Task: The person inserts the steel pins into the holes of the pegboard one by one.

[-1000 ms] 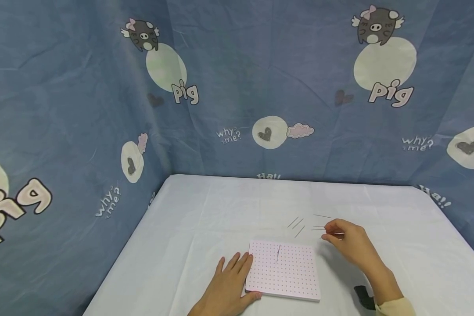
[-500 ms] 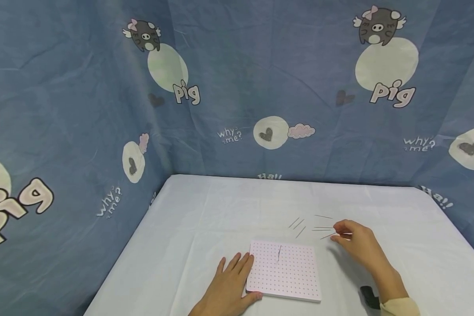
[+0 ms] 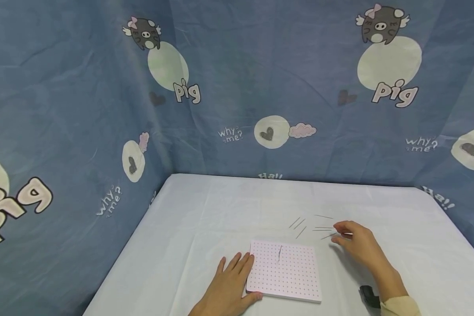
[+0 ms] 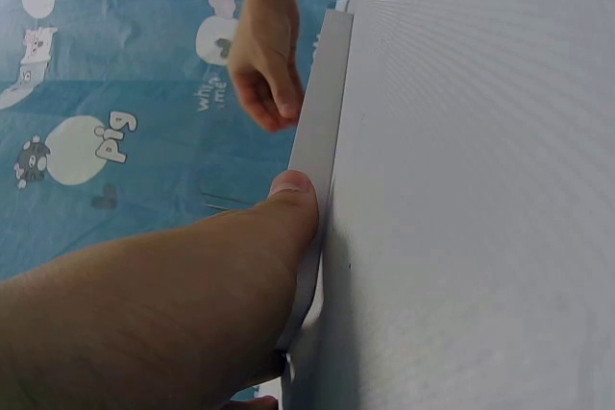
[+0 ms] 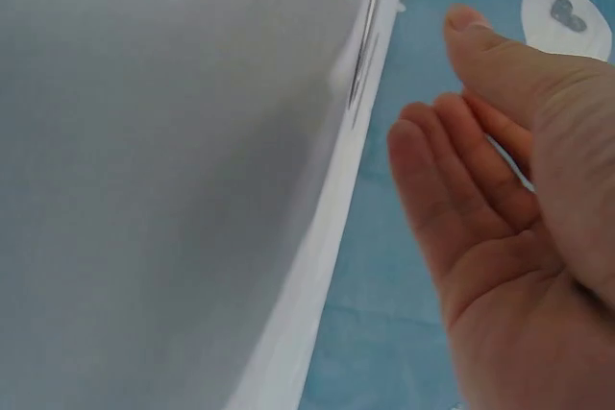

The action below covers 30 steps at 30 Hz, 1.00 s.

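1. Bare hands at work: the left hand (image 3: pixel 228 284) lies flat with straight fingers along the board's left edge, its thumb against the near side; the right hand (image 3: pixel 359 243), loosely curved and grasping nothing, hovers with thumb and fingers parted beside slim rods.
2. Blue fabric (image 3: pixel 221 66), lightly creased and printed with winged pigs, pale ovals and hearts, walls the room behind and to the left.
3. White cloth (image 3: pixel 213 210), faintly creased, covers the table.
4. Near the table's front sits the pale pink board (image 3: pixel 283 278), a flat square slab dotted in rows.
5. Cream sleeve (image 3: pixel 400 306) wraps the right forearm.
6. Thin, dark, straight rods (image 3: pixel 324 216) lie scattered beyond the board; one dark sliver (image 3: pixel 279 253) shows on it, whether upright or flat unclear.
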Each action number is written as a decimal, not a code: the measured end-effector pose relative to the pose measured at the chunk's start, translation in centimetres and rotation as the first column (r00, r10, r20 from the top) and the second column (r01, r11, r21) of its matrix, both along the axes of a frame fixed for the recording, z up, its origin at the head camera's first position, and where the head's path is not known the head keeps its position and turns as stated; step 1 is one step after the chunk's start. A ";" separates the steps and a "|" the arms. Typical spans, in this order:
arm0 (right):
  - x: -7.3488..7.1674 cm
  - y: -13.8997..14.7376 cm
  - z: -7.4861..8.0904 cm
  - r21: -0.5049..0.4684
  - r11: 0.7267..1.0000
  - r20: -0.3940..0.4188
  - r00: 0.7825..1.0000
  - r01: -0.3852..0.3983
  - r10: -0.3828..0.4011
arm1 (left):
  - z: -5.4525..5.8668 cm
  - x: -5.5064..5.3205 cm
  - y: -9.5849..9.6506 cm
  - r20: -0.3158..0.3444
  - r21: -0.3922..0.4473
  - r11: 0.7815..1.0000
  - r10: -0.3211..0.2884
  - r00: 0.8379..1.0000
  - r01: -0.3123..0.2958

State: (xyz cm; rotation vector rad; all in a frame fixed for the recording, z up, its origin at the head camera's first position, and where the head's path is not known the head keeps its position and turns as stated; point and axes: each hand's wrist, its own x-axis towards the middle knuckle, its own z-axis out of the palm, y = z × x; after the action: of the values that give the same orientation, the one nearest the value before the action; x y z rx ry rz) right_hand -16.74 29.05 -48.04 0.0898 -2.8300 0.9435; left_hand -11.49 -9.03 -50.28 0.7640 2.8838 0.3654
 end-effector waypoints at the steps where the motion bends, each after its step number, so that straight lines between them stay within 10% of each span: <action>1: -0.1 0.0 -0.1 0.005 1.000 0.005 1.000 -0.003 0.003 | 0.0 0.0 0.0 0.002 0.000 1.000 0.000 1.000 0.000; 30: -1.3 0.5 -1.4 0.108 0.994 0.101 0.995 -0.034 0.023 | 0.0 -0.2 -0.2 -0.007 -0.016 1.000 -0.022 1.000 0.022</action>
State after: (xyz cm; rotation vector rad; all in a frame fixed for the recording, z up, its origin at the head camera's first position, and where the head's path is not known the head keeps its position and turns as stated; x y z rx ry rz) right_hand -18.04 29.53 -49.40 0.0986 -2.9794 0.8198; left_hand -11.69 -9.26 -50.26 0.7953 2.8790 0.3378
